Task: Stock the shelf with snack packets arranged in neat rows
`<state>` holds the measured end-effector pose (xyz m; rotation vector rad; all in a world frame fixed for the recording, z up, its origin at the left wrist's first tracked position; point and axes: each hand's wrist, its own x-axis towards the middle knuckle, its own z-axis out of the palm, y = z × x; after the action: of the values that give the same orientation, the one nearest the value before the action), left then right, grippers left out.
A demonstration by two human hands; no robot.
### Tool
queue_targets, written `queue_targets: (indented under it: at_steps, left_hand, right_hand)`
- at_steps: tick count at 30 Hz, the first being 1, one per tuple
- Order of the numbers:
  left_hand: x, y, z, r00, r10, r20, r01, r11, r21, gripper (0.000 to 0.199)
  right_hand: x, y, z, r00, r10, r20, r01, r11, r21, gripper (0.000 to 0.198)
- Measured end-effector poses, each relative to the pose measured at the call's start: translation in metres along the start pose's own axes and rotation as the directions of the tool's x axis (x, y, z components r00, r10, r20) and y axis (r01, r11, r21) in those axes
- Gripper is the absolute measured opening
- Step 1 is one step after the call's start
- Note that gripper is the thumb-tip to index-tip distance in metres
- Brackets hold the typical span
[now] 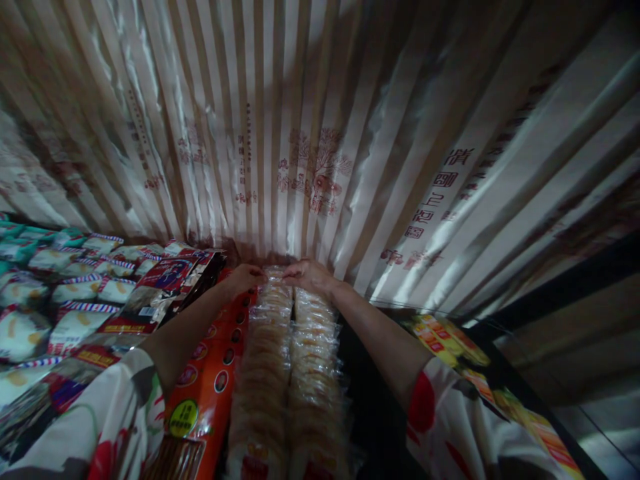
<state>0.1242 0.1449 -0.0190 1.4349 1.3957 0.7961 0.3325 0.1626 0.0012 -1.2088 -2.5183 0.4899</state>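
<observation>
Two long rows of round, flat cakes in clear plastic wrap stand on edge side by side, a left row (265,363) and a right row (315,363). At the far end of the left row, my left hand (246,277) has its fingers bent against the edge of a wrapped cake (274,272). My right hand (311,275) reaches in from the other side, thumb and fingers pinched at the same cake's wrapper. The image is dim, so the exact grip is hard to see.
Orange-red snack packs (205,393) lie left of the rows, beside dark red packets (170,287) and many small white bags (83,290). Yellow and orange packs (445,340) lie on the right. A pleated printed curtain (310,133) hangs behind.
</observation>
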Motion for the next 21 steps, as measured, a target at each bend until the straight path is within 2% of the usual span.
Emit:
queue_targets:
  at_steps: [2,5,12,17,21]
  left_hand:
    - [0.002,-0.002,0.002,1.000,0.011,-0.022,-0.011,1.000,-0.007,0.037]
    - [0.005,-0.006,0.006,0.998,0.015,-0.067,-0.016,1.000,-0.015,0.039]
    - [0.004,-0.010,0.006,0.984,0.048,-0.170,-0.047,0.999,0.009,0.028]
    - [-0.009,-0.004,0.000,0.996,0.080,-0.047,-0.078,0.995,0.058,0.023]
    - [-0.017,-0.003,0.002,0.996,0.087,0.010,-0.087,0.995,0.046,0.015]
  right_hand:
    - [0.000,-0.002,0.001,0.999,0.039,0.010,-0.039,0.999,-0.027,0.014]
    - [0.001,-0.005,0.003,0.995,0.095,-0.037,-0.097,0.993,-0.070,0.011]
    - [0.000,-0.005,0.006,0.994,0.089,-0.058,-0.097,0.984,-0.151,0.011]
    - [-0.005,-0.010,0.007,0.989,0.105,-0.105,-0.122,0.978,-0.168,0.010]
    - [-0.015,-0.017,0.001,0.980,0.003,-0.199,-0.052,0.969,-0.242,0.012]
